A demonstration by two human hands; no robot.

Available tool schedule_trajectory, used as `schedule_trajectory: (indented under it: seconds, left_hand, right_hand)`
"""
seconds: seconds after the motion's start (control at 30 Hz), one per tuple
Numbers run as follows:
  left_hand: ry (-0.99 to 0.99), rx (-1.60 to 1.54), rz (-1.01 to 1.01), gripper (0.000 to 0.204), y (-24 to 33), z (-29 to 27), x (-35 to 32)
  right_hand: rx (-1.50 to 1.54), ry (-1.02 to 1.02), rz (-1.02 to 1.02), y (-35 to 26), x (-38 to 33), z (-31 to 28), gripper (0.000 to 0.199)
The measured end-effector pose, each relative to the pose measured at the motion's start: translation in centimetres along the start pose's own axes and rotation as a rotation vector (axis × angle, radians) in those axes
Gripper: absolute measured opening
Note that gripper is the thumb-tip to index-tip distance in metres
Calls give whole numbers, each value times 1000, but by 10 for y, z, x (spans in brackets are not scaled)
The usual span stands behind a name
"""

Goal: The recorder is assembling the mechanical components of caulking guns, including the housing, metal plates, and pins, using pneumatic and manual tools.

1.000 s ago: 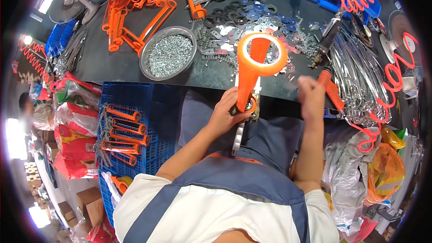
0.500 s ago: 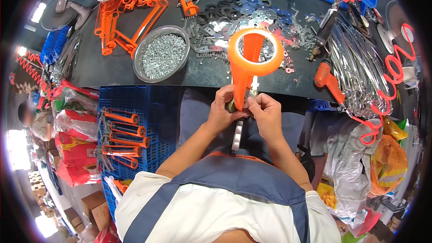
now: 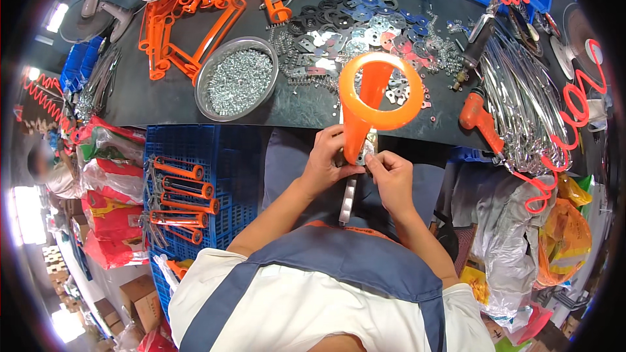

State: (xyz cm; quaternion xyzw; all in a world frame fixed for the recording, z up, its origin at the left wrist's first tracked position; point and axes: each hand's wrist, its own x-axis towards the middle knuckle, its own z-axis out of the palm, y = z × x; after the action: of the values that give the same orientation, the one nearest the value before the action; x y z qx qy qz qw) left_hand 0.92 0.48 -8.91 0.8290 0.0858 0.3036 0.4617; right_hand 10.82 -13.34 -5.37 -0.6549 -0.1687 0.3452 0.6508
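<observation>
Dark workbench [image 3: 313, 107] fills the top half, crowded with parts. Round metal bowl [image 3: 236, 78] of small silver screws sits at 11 o'clock from the hands; orange frames [image 3: 189, 19] are piled beyond it. Loose washers and plates [image 3: 365, 23] are spread at 12 o'clock. Orange power screwdriver [image 3: 479, 117] with a coiled hose lies at 2 o'clock, chrome rods [image 3: 521, 104] just past it. Blue crate [image 3: 228, 156] at 9 o'clock holds finished orange-handled pieces [image 3: 182, 189].

Orange plastic piece [image 3: 365, 104]: a wide ring on top, tapering down to a flat stem, held upright over the lap at the bench edge. Flat metal strip [image 3: 350, 195] hangs down from the stem's lower end, between the two wrists.

Left hand [image 3: 326, 160] is clenched round the stem base from 9 o'clock, thumb on the joint. Right hand [image 3: 391, 179] pinches at the same joint from 4 o'clock, fingertips touching a small shiny fitting [image 3: 366, 151]; whether it grips a separate part cannot be told. Ring stands at 12 o'clock above both hands.
</observation>
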Motion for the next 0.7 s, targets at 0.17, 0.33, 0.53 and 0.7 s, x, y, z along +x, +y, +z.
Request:
schedule_trajectory:
  seconds: [0.17, 0.33, 0.53, 0.7]
  left_hand:
    - [-61, -54, 133, 36, -5, -6, 2]
    - [-73, -35, 152, 34, -10, -6, 1]
    - [-62, -17, 155, 44, -2, -4, 3]
    - [117, 84, 180, 44, 35, -45, 10]
  right_hand:
    - [-320, -103, -78, 3, 13, -13, 33]
    - [-285, -137, -38, 4, 17, -11, 35]
    - [-289, -151, -50, 0, 16, -15, 32]
    - [-719, 276, -521, -46, 20, -84, 12]
